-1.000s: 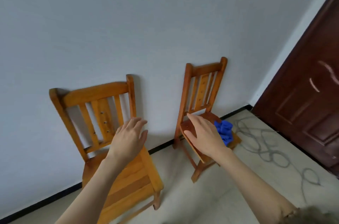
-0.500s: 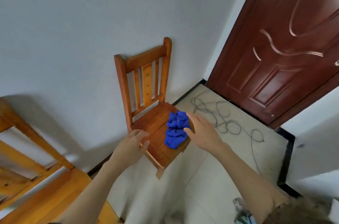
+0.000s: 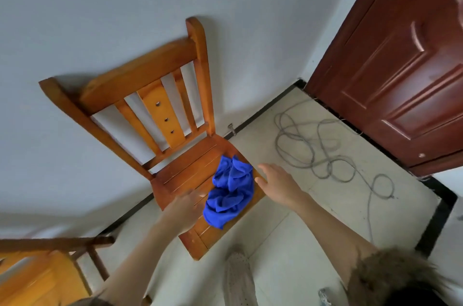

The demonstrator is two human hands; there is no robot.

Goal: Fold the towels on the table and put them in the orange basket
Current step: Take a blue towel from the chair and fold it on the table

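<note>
At the far left, part of a second wooden chair (image 3: pixel 37 278) showed in the lower corner. Next came the wooden chair (image 3: pixel 150 95), its back against the grey wall (image 3: pixel 100 5). The left hand (image 3: pixel 184 213) reached over the front left of the seat, blurred; its fingers (image 3: pixel 194 195) looked loosely extended toward the cloth and held nothing, though whether they touched it could not be told. The blue towel (image 3: pixel 231 190) lay crumpled on the right half of the seat, between the two hands. Just beside its right edge hovered the right hand (image 3: pixel 278 184), fingers (image 3: pixel 263 168) spread and relaxed, gripping nothing and not clearly touching the towel. Further right, a grey cable (image 3: pixel 325 153) lay in loose loops on the tiled floor (image 3: pixel 288 243). At the far right stood a dark red door (image 3: pixel 400 80).
</note>
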